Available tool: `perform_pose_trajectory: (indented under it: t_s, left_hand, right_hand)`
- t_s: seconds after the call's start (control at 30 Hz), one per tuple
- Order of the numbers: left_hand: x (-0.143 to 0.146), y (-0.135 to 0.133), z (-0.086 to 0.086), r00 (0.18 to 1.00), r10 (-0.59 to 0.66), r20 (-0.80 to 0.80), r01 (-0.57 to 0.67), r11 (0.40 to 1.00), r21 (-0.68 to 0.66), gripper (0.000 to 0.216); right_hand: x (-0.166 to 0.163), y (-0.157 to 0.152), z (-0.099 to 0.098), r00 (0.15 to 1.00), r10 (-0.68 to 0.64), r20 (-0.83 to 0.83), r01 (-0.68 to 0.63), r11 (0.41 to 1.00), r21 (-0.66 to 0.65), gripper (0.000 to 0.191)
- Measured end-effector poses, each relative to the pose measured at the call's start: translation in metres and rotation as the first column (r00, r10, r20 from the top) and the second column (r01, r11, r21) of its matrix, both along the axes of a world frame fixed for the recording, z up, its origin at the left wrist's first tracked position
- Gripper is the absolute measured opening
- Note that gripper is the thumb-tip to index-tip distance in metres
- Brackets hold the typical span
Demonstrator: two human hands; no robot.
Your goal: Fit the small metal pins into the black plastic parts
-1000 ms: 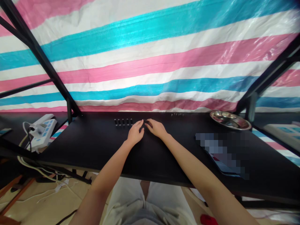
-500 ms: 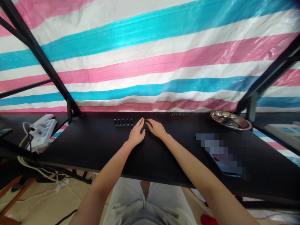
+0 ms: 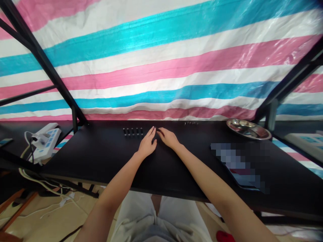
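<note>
My left hand rests on the black table with its fingers stretched forward and the thumb apart. Its fingertips are close to those of my right hand. The right fingers are pinched together at a small dark piece, mostly hidden and hard to tell from the tabletop. Left of my hands stands a row of several small black cylinders with pale ends. Several tiny shiny metal pieces lie in a line near the back edge, to the right of my right hand.
A shiny divided metal plate sits at the back right of the black table. Nearer lies a flat, pixelated object. A white power strip with cables is at the left. Behind hangs a striped sheet between black frame bars.
</note>
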State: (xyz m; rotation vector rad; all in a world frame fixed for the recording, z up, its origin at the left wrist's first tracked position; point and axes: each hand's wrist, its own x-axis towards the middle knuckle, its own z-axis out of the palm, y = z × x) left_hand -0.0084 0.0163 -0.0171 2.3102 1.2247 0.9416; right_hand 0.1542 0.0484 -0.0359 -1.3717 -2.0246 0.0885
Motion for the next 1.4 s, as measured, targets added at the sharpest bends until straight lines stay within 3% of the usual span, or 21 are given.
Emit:
perform_pose_trajectory:
  t_s: [0.9,1.17,1.3,1.4]
  left_hand:
    - [-0.004,0.006,-0.004,0.995,0.030,0.094,-0.032,0.999,0.027,0.050]
    - [-0.003,0.007,-0.001,0.978,0.038,0.205,-0.060,0.993,0.103,0.038]
    - [-0.008,0.007,0.012,0.885,0.129,0.447,-0.182,0.980,0.078,0.024]
    - [-0.015,0.010,0.022,0.693,0.242,0.679,-0.262,0.962,-0.075,0.019]
  right_hand:
    - [-0.001,-0.003,0.003,1.000,-0.018,0.001,0.018,0.997,-0.080,0.028]
    - [-0.004,0.004,-0.002,0.989,-0.019,-0.147,0.002,0.993,-0.115,0.020]
    - [-0.013,0.015,-0.003,0.946,0.033,-0.324,-0.073,0.991,-0.111,0.019]
    - [-0.024,0.021,-0.001,0.928,0.027,-0.372,-0.093,0.983,-0.161,0.020]
